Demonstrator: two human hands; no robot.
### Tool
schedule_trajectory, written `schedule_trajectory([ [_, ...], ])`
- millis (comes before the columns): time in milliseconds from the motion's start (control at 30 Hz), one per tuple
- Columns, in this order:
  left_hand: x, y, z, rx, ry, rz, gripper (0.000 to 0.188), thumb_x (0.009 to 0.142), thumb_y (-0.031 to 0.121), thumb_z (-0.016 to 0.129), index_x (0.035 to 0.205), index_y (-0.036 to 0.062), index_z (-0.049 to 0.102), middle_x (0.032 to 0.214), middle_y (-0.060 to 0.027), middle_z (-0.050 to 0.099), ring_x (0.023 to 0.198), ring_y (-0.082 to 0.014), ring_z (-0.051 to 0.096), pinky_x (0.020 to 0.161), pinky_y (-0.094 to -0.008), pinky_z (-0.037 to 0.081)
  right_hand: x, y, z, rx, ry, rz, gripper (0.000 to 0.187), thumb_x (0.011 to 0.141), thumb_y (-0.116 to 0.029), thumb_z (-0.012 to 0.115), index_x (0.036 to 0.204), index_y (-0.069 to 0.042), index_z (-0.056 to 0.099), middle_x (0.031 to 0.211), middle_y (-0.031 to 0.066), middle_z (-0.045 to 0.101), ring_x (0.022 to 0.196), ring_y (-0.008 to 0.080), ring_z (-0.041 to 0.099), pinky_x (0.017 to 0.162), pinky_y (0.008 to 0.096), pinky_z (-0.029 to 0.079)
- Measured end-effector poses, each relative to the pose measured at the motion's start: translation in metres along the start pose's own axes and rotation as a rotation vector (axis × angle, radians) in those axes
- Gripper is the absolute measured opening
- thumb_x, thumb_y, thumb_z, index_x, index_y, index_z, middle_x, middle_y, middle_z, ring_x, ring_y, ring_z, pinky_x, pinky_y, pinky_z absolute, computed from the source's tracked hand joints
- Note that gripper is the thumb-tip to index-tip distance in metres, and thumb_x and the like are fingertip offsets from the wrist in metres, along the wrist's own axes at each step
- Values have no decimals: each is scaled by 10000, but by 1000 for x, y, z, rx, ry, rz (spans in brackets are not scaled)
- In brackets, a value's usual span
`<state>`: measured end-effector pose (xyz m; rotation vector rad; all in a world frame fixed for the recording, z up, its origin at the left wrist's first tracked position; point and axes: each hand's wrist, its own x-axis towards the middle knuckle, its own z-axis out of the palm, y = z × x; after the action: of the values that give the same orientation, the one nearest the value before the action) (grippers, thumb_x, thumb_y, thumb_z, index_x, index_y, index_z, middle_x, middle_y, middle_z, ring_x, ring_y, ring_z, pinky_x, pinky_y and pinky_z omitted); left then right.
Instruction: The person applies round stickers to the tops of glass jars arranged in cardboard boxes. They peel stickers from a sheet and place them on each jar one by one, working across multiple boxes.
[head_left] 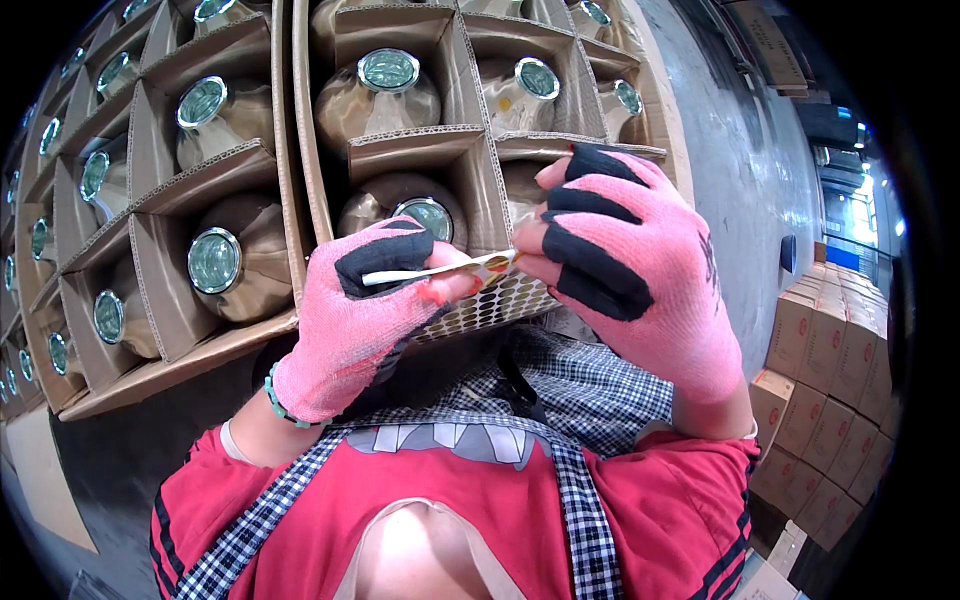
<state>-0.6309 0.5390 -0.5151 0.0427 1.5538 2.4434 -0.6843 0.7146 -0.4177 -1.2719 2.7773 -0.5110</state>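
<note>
My left hand (355, 305), in a pink glove with black patches and bare fingertips, pinches the near edge of a sheet of round gold stickers (490, 312). The sheet curls at its top edge and hangs down in front of my apron. My right hand (640, 265), gloved alike, has its fingertips closed at the right end of that curled edge. Whether a loose sticker is between them I cannot tell. Just beyond my left fingers, a round brown glass bottle (365, 205) sits in a carton cell, partly hidden by the hand.
Divided cardboard cartons (292, 110) hold several round brown bottles with shiny rims, such as this bottle (245, 265). One bottle (515, 105) at the upper right bears a small yellow dot. Stacked brown boxes (825, 350) stand at the right, beside the grey floor (715, 130).
</note>
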Motion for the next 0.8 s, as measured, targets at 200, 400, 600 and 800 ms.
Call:
schedule_trajectory([
  [200, -3, 0, 6, -125, 57, -84, 247, 732, 208, 671, 817, -18, 621, 727, -3, 557, 663, -49, 479, 599, -177, 367, -1, 0, 4, -30, 71, -68, 200, 543, -63, 693, 723, -81, 607, 668, 48, 534, 826, 241, 572, 775, 354, 432],
  [400, -6, 5, 3, -97, 41, -154, 255, 744, 206, 653, 867, -10, 597, 758, -8, 570, 691, -48, 501, 614, -170, 381, 2, -1, 8, -43, 134, -58, 215, 555, -59, 684, 757, -74, 615, 702, 50, 560, 836, 250, 576, 802, 386, 425],
  [600, -5, 11, 11, -232, 104, -142, 288, 767, 190, 611, 973, -3, 559, 798, -4, 571, 717, -53, 507, 655, -180, 401, 3, -2, 0, -138, 15, -146, 237, 527, -99, 640, 760, -77, 606, 721, 41, 571, 893, 269, 569, 833, 409, 407],
  [800, -6, 12, 1, -260, 24, -240, 265, 781, 174, 586, 984, 7, 559, 803, -3, 570, 714, -41, 504, 638, -184, 407, 3, -2, 0, -167, -14, -146, 182, 546, -109, 637, 718, -79, 583, 739, 36, 576, 940, 266, 559, 863, 414, 386],
])
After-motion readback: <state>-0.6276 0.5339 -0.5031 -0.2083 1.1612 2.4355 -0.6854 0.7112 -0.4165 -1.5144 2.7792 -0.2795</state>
